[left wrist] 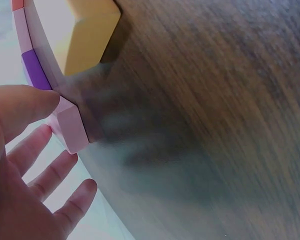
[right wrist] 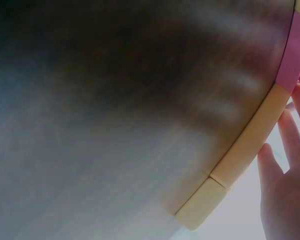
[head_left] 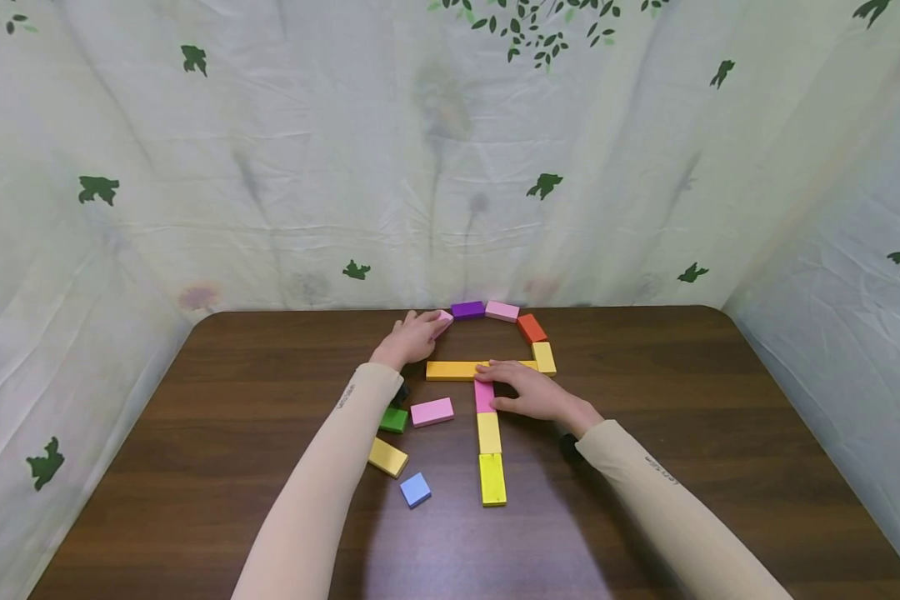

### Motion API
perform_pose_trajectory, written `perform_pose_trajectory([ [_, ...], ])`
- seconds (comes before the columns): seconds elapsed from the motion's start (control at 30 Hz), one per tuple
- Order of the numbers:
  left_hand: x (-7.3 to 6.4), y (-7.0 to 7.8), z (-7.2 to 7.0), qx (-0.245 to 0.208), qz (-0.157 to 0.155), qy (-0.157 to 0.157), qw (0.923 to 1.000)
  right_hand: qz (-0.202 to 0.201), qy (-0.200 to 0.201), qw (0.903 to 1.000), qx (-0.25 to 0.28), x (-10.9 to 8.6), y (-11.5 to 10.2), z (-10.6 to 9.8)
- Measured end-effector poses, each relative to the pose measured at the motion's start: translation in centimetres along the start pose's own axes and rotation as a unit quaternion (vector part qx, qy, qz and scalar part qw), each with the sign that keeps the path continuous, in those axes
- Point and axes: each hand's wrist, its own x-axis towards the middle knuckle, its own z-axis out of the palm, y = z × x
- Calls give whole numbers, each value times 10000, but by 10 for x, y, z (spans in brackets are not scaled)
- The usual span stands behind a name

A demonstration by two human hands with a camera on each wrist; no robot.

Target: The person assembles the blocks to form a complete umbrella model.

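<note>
At the far edge of the table, my left hand [head_left: 412, 337] pinches a light pink block [left wrist: 72, 127] between thumb and fingers. The block lies end to end with a purple block [head_left: 468, 310]. My right hand [head_left: 532, 392] rests with extended fingers over the long orange block [head_left: 450, 371], its thumb beside a bright pink block [head_left: 483, 397]. In the right wrist view, those fingers lie along the row's edge. Below the bright pink block, a pale yellow block [head_left: 489, 433] and a bright yellow block [head_left: 492, 481] continue the column.
The curved row continues with a pink block [head_left: 502, 311], a red block [head_left: 532, 328] and a pale yellow block [head_left: 543, 357]. Loose near my left forearm lie a green block [head_left: 393, 420], a pink block [head_left: 432, 412], a tan block [head_left: 387, 457] and a blue block [head_left: 416, 490].
</note>
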Motion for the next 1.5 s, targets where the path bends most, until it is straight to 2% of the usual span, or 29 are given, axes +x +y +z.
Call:
perform_pose_trajectory([
  [0.1,0,-1,0,-11,17,-32,10000,-17,7,10000,3,0,0,0],
  [0.4,-7,-4,0,-37,267,181,9995,-6,26,10000,30,-1,1,0],
  [0.87,-9,-4,0,-102,248,95,9996,35,6,10000,-13,0,0,-1],
  [1.2,-13,-6,1,-215,299,197,9991,17,-1,10000,19,0,-1,0],
  [1.33,-9,0,-2,-152,348,91,9992,13,6,10000,27,0,0,0],
  [1.5,0,12,-5,-94,330,-242,9991,-18,15,10000,5,0,0,-1],
])
